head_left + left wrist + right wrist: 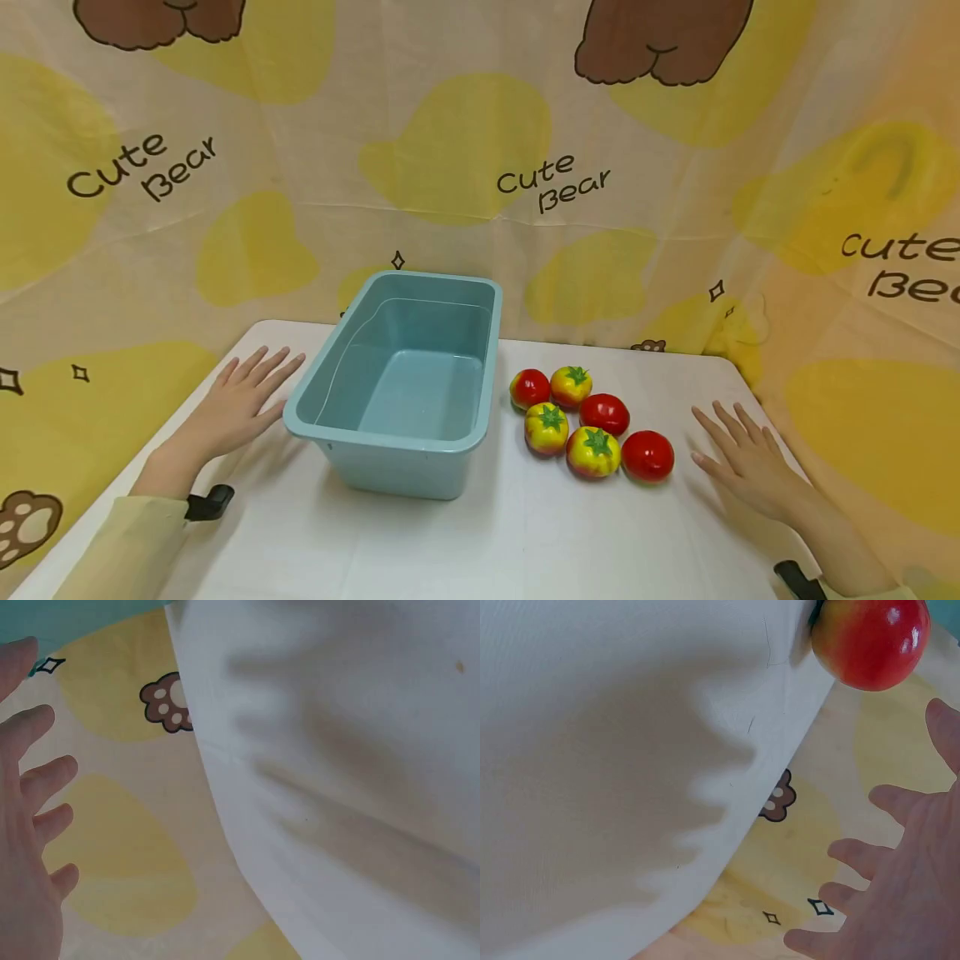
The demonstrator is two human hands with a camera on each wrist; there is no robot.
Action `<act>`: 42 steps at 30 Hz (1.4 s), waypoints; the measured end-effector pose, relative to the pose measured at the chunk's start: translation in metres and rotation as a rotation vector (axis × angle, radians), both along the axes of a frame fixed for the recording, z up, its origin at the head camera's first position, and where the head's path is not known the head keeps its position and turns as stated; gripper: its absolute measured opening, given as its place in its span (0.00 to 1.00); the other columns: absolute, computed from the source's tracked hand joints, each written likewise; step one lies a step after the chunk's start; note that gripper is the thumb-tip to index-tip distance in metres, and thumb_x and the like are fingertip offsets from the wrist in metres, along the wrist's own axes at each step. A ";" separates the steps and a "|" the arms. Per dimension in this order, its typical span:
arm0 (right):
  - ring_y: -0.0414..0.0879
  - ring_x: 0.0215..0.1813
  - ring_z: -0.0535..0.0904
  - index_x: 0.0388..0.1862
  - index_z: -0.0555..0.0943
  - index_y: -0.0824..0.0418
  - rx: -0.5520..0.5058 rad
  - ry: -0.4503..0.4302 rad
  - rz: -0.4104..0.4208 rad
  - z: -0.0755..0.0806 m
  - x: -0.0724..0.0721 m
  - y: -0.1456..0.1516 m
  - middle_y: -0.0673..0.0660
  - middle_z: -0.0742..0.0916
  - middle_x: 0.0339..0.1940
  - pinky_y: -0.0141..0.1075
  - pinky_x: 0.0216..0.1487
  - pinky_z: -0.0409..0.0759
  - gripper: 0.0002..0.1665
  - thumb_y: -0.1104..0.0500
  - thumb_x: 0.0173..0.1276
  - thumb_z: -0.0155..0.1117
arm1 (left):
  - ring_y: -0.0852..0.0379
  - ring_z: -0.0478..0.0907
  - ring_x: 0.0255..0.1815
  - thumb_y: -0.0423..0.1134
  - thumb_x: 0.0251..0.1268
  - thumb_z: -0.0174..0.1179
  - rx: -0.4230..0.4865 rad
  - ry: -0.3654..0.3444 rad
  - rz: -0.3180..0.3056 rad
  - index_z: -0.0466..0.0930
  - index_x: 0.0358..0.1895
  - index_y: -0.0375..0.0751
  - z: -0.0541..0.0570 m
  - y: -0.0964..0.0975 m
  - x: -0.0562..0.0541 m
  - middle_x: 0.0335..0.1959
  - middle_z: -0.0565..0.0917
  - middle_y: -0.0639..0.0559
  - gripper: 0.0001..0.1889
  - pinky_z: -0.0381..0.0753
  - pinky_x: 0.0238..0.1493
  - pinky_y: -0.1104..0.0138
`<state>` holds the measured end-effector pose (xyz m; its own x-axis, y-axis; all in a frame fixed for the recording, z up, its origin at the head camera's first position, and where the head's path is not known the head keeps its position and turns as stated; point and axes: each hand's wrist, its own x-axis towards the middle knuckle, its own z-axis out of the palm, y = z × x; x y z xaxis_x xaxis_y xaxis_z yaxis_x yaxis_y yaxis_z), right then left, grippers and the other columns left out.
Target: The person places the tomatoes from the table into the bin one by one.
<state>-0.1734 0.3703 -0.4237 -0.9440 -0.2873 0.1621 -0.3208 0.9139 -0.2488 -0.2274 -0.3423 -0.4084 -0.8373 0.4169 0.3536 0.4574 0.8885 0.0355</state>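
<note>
My left hand [238, 408] is spread just left of a light blue plastic tub [386, 446], fingers straight and holding nothing. Nothing lies inside the tub. To its right several toy tomatoes sit in a cluster, some red like the tomato [648, 457] at the near right, others yellow with green leaf tops like the tomato [593, 452] beside it. Right of the cluster, my right hand [752, 467] hovers with spread fingers, and the red tomato [871, 641] shows beyond its thumb in the right wrist view. In the left wrist view, the left hand [30, 825] casts a shadow on the table.
A white table [525, 542] bears everything. Behind it and along both sides hangs a yellow patterned cloth [450, 150] with bear prints and lettering. Black wrist straps [211, 502] sit on both forearms.
</note>
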 end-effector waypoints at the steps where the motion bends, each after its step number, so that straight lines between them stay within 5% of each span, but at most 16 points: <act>1: 0.70 0.75 0.37 0.77 0.51 0.52 -0.003 0.006 0.004 0.000 0.000 0.000 0.72 0.55 0.74 0.72 0.64 0.28 0.41 0.44 0.71 0.53 | 0.41 0.43 0.77 0.51 0.70 0.50 0.003 0.000 0.002 0.52 0.75 0.53 0.001 -0.001 0.001 0.74 0.58 0.42 0.33 0.25 0.74 0.50; 8: 0.71 0.74 0.42 0.76 0.53 0.53 -0.024 0.053 0.049 0.005 -0.002 -0.004 0.71 0.58 0.74 0.72 0.65 0.39 0.43 0.45 0.68 0.58 | 0.42 0.42 0.77 0.53 0.69 0.52 0.034 -0.007 0.024 0.51 0.75 0.54 0.016 -0.001 0.008 0.73 0.59 0.41 0.35 0.26 0.74 0.49; 15: 0.69 0.69 0.54 0.75 0.58 0.54 -0.094 0.106 0.062 0.011 -0.004 -0.014 0.68 0.65 0.70 0.72 0.60 0.55 0.47 0.46 0.60 0.68 | 0.34 0.58 0.69 0.49 0.62 0.62 0.202 -0.031 0.012 0.61 0.72 0.46 0.040 0.008 0.020 0.69 0.67 0.40 0.35 0.52 0.69 0.41; 21: 0.68 0.62 0.66 0.71 0.63 0.60 -0.142 0.184 0.073 0.007 -0.005 -0.020 0.69 0.72 0.64 0.68 0.51 0.69 0.46 0.52 0.57 0.72 | 0.36 0.63 0.67 0.48 0.62 0.63 0.287 -0.078 -0.013 0.64 0.70 0.47 0.058 0.017 0.034 0.67 0.70 0.41 0.34 0.61 0.63 0.43; 25: 0.65 0.59 0.70 0.71 0.63 0.59 -0.164 0.211 0.081 0.002 -0.005 -0.024 0.67 0.75 0.62 0.66 0.49 0.72 0.46 0.55 0.56 0.73 | 0.61 0.64 0.69 0.48 0.61 0.64 0.331 -0.093 -0.004 0.67 0.68 0.55 0.067 0.024 0.042 0.65 0.73 0.48 0.31 0.63 0.66 0.68; 28: 0.63 0.58 0.72 0.70 0.65 0.59 -0.176 0.224 0.077 -0.002 -0.005 -0.027 0.66 0.76 0.61 0.63 0.49 0.73 0.45 0.55 0.55 0.74 | 0.83 0.60 0.63 0.46 0.58 0.66 0.361 -0.074 -0.020 0.71 0.65 0.58 0.070 0.028 0.046 0.62 0.76 0.54 0.29 0.55 0.57 0.89; 30: 0.63 0.57 0.73 0.69 0.67 0.59 -0.174 0.228 0.068 -0.004 -0.005 -0.030 0.64 0.77 0.60 0.61 0.50 0.73 0.45 0.54 0.54 0.75 | 0.88 0.58 0.60 0.45 0.56 0.68 0.373 -0.060 -0.043 0.73 0.64 0.59 0.072 0.030 0.047 0.61 0.78 0.56 0.29 0.52 0.54 0.93; 42: 0.60 0.55 0.76 0.64 0.71 0.62 -0.197 0.216 0.082 -0.015 -0.007 -0.041 0.62 0.82 0.55 0.58 0.51 0.75 0.43 0.52 0.51 0.77 | 0.86 0.64 0.57 0.47 0.49 0.73 0.359 -0.089 -0.074 0.75 0.61 0.58 0.078 0.040 0.058 0.57 0.81 0.60 0.32 0.58 0.53 0.90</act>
